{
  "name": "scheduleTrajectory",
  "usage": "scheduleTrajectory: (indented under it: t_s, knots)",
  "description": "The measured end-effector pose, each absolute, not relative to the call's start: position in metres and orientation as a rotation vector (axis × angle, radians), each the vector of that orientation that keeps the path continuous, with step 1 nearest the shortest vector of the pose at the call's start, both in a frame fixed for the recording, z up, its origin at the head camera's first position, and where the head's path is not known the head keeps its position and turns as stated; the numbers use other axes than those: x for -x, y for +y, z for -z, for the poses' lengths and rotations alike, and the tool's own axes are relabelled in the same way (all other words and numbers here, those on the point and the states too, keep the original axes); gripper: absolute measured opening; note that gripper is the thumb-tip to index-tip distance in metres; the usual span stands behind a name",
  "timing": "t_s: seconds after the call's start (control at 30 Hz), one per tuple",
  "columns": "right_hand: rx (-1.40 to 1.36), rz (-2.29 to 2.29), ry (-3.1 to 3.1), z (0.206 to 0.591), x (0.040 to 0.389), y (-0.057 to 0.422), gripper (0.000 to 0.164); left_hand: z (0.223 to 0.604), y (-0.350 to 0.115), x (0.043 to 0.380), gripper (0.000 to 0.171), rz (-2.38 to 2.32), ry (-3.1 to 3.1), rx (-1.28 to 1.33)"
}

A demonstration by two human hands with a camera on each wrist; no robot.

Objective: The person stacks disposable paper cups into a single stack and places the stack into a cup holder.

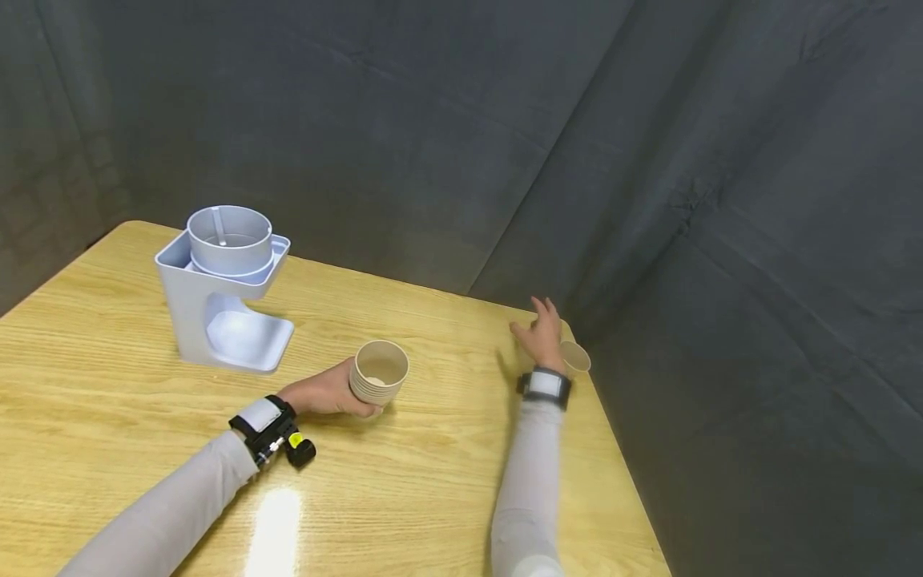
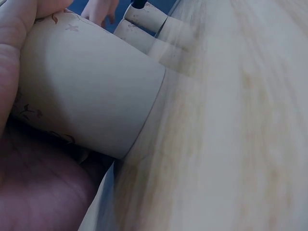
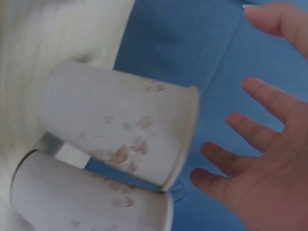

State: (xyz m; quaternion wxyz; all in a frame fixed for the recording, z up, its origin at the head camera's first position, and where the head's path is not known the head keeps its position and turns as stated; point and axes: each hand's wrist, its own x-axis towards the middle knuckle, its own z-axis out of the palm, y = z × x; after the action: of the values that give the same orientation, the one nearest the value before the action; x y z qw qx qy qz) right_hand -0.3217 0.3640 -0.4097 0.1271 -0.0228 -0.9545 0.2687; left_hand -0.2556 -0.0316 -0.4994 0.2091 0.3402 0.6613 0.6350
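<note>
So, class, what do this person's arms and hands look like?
The left hand and right hand are bare. The left sleeve and right sleeve are pale grey. The left wristband and right wristband are black with whitish panels; the left one also has a rounded black part and a yellow piece.

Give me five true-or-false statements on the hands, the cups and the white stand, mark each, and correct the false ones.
1. The left grip holds a stack of nested cups. True.
2. Both grips hold cups. False: the right grip holds nothing, its fingers spread.
3. A round container sits on top of the white stand. True.
4. In the head view, the white stand is right of the stack. False: it is to the left.
5. The right wrist view shows two printed cups. True.
</note>
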Motion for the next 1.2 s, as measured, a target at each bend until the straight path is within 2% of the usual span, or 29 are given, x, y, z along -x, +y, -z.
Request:
scheduleTrajectory:
  t_s: [0.3, 0.53, 0.77, 1.0, 1.2]
  knots:
    - [0.149, -0.678, -2.851, 0.422, 0.323, 0.377, 0.076, 0.499, -0.032, 0.254, 0.084, -1.779, 1.830, -0.941]
    - [0.136, -0.589, -2.864, 0.423, 0.325, 0.379, 0.068, 0.498, -0.032, 0.255, 0.083, -1.770, 1.828, -0.949]
    - [0.151, -0.633, -2.852, 0.423, 0.324, 0.378, 0.067, 0.497, -0.032, 0.255, 0.083, -1.772, 1.829, -0.940]
    - [0.128, -0.648, -2.841, 0.420, 0.320, 0.376, 0.058, 0.499, -0.031, 0.254, 0.083, -1.776, 1.824, -0.936]
    - [0.120, -0.704, -2.874, 0.417, 0.319, 0.374, 0.061, 0.498, -0.032, 0.254, 0.083, -1.765, 1.840, -0.926]
